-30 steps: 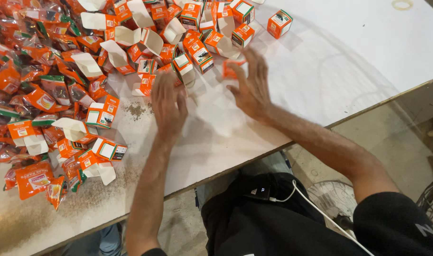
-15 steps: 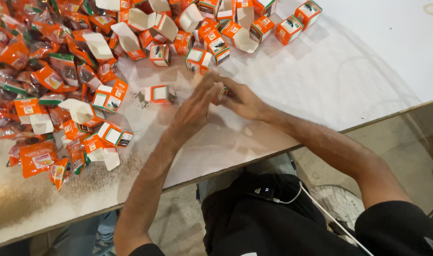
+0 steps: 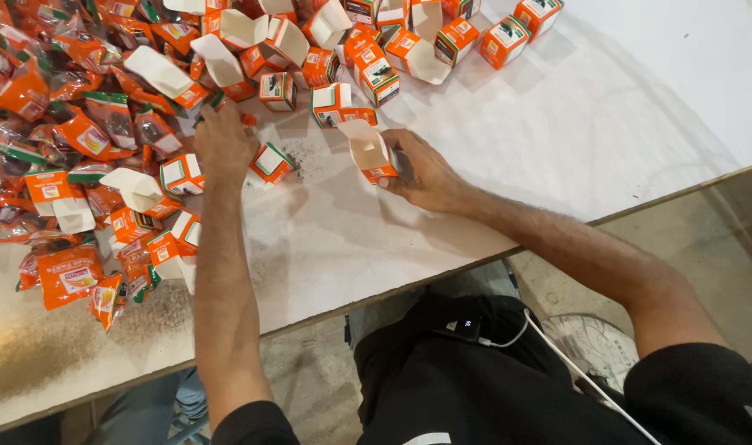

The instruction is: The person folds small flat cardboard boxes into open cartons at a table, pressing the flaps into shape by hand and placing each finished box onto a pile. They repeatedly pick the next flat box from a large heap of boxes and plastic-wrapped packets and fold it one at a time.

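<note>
Your right hand (image 3: 425, 173) clamps the open carton (image 3: 369, 152); your left hand (image 3: 223, 136), fingers spread, reaches left of it into the sachets (image 3: 87, 136); next, fill it.

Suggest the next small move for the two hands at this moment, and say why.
Probably the left hand should close on one clear packet at the pile's edge and carry it to the open carton. The right hand has a grip on that small orange carton, flap up and inside empty, while the left hand lies at the pile of packets and cartons, apparently holding nothing.

Open orange carton (image 3: 371, 153), flap up
</note>
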The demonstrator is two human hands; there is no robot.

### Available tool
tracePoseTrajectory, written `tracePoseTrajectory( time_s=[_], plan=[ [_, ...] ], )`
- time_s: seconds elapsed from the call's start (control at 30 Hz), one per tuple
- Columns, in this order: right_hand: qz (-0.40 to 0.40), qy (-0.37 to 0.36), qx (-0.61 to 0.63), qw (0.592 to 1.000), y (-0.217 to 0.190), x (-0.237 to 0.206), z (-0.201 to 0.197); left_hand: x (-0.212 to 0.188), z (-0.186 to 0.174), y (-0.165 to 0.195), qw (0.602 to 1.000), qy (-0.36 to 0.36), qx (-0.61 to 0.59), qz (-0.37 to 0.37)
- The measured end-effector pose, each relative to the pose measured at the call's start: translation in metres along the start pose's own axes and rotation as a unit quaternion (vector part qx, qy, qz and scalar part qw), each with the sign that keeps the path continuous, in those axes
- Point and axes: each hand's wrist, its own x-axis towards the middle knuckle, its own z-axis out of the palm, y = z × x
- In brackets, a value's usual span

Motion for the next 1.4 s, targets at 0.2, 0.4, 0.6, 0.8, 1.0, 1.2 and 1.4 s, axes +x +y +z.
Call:
tracePoseTrajectory(
  time_s=[0.2, 0.4, 0.6, 0.8, 1.0, 1.2, 1.4],
  plan=[
    [0.066, 0.006, 0.021, 0.998, 0.002, 0.001, -0.006, 0.009, -0.05, 0.035, 0.97, 0.068, -0.232, -0.033],
    [0.114, 0.003, 0.003, 0.993, 0.005, 0.003, -0.011, -0.084, -0.072, 0.147, 0.88, 0.172, -0.427, 0.116],
    [0.081, 0.001, -0.03, 0.996, 0.007, 0.007, -0.012, -0.101, -0.056, 0.201, 0.891, 0.153, -0.358, 0.235],
    [0.051, 0.022, -0.021, 0.998, 0.008, 0.002, -0.008, -0.101, -0.061, 0.191, 0.929, 0.079, -0.28, 0.229],
    [0.025, 0.031, -0.038, 0.999, 0.012, 0.003, -0.006, -0.104, -0.058, 0.201, 0.942, 0.067, -0.261, 0.198],
    [0.044, 0.017, -0.019, 0.999, 0.007, 0.003, -0.007, -0.092, -0.049, 0.206, 0.957, 0.001, -0.262, 0.125],
    [0.034, 0.021, -0.061, 0.997, 0.001, 0.007, -0.011, -0.083, -0.035, 0.206, 0.812, 0.018, -0.583, -0.023]
  ],
)
